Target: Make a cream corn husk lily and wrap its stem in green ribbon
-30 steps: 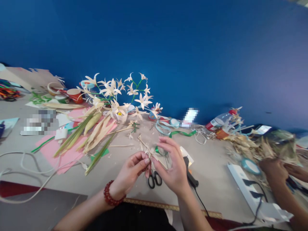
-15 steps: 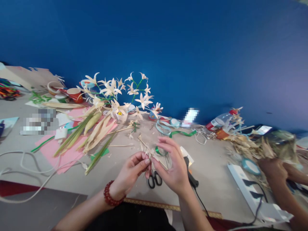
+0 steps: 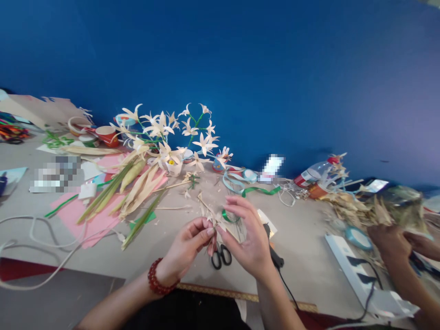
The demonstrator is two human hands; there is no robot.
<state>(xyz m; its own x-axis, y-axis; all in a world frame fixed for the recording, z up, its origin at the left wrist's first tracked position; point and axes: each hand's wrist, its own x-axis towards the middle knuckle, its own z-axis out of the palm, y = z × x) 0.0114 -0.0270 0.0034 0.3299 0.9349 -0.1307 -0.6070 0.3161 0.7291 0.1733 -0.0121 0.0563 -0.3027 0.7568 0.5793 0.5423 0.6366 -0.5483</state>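
Above the table, my left hand [image 3: 189,243], with red beads at its wrist, pinches a small pale husk flower [image 3: 213,221] between thumb and fingertips. My right hand [image 3: 250,243] faces it with the fingers spread; its thumb is at the flower's edge, and I cannot tell if it touches. Black-handled scissors [image 3: 221,256] lie just below the hands. A roll of green ribbon [image 3: 227,215] shows behind the right fingers. Right of that hand lies a black glue gun [image 3: 274,250], partly hidden by the hand.
Finished husk flowers [image 3: 161,126] stand in cups at the back. Corn husks [image 3: 137,197] lie on pink paper [image 3: 72,220] at left. At right are a power strip [image 3: 357,270], a bottle [image 3: 314,173] and another person's hands [image 3: 392,243] among dry husks. White cables [image 3: 44,247] cross the left side.
My hands and the flower stay almost still. The other person's hands at right have shifted slightly.
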